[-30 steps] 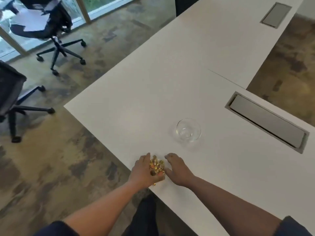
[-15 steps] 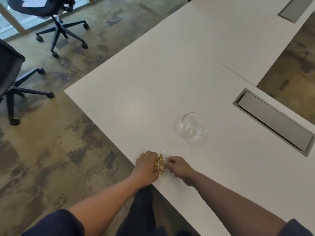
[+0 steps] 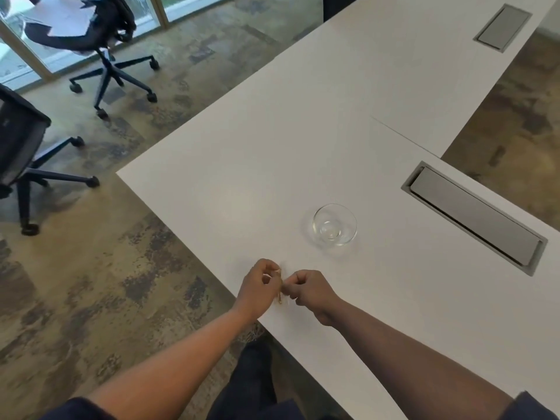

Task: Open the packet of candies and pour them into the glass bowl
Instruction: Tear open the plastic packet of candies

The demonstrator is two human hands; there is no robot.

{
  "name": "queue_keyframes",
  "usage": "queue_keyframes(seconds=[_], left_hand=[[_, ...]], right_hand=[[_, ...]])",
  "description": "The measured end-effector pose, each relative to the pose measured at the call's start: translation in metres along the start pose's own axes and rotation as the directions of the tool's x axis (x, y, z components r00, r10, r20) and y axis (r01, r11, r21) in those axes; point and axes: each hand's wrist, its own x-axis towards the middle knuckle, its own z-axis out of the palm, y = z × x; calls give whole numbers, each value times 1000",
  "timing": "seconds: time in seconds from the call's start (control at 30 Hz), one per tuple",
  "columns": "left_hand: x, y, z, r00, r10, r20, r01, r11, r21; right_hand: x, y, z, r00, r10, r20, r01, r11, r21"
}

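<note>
Holding the packet of candies (image 3: 279, 287) between them, both hands sit close together above the near edge of the white surface (image 3: 303, 147). The left hand (image 3: 257, 287) is curled closed, its grip pinched on the packet's left side. The right hand (image 3: 309, 288) is likewise curled closed, its grip pinched on the packet's right side. The packet shows only as a thin gold strip, edge-on, in the narrow gap between the two sets of fingers; whether it is torn open cannot be told. No candies are visible outside it.

The glass bowl (image 3: 334, 224) stands upright on the surface, beyond the hands and a little to their right, apart from them. It is clear and appears to hold nothing.

Further right on the surface, a grey cable hatch (image 3: 475, 216) is set flush, well apart from the bowl. A second, smaller grey hatch (image 3: 501, 27) lies on the far section of the surface, past a thin seam line.

Both forearms are bare, with dark sleeves (image 3: 527, 409) at the bottom corners of the view. To the left, off the surface, two black office chairs (image 3: 100, 53) stand on mottled brown carpet (image 3: 91, 298), the farther one beside a window.
</note>
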Motion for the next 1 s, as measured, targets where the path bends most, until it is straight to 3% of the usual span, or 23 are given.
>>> queue_keyframes(seconds=[0.2, 0.6, 1.0], left_hand=[[1, 10, 2, 994, -85, 65, 96, 977, -191], [8, 12, -6, 962, -227, 150, 262, 922, -285], [6, 24, -5, 939, -292, 183, 269, 953, 141]], right_hand=[[-1, 1, -4, 1000, -18, 13, 18, 1000, 24], [-2, 4, -8, 997, 16, 75, -31, 979, 201], [-8, -1, -8, 995, -83, -50, 87, 992, 96]])
